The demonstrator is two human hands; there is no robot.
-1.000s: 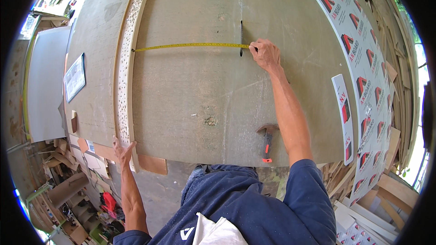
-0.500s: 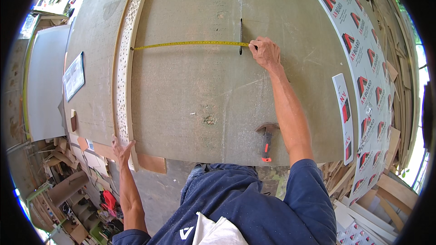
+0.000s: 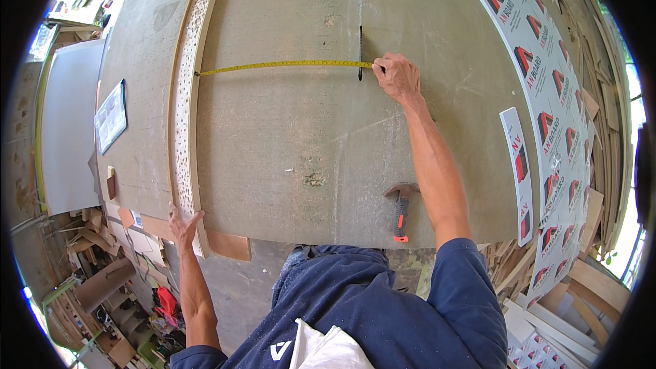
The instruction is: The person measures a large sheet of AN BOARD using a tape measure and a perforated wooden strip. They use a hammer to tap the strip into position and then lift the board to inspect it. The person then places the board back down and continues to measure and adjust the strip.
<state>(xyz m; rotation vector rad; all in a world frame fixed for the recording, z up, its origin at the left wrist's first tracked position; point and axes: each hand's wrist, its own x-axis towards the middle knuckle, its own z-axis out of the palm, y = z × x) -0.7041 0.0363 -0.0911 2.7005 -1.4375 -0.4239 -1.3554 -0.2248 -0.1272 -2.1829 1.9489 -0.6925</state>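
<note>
My right hand is closed on the end of a yellow tape measure; whatever lies inside the fist is hidden. The tape runs left across the work surface to the edge of a long pale strip covered in dark specks or holes. Just left of my right hand, the tape crosses a thin dark upright piece, seen edge-on, that looks like a saw blade. My left hand grips the strip's near end, thumb at its right side and fingers at its left.
A hammer with a black and red handle lies near the front edge. At left are a tablet-like flat item and a small brown block. Printed white board lines the right side, with a loose piece beside it. Timber is stacked beyond.
Almost nothing differs. The view has shifted very slightly, and both hands keep their hold on the tape and the strip.
</note>
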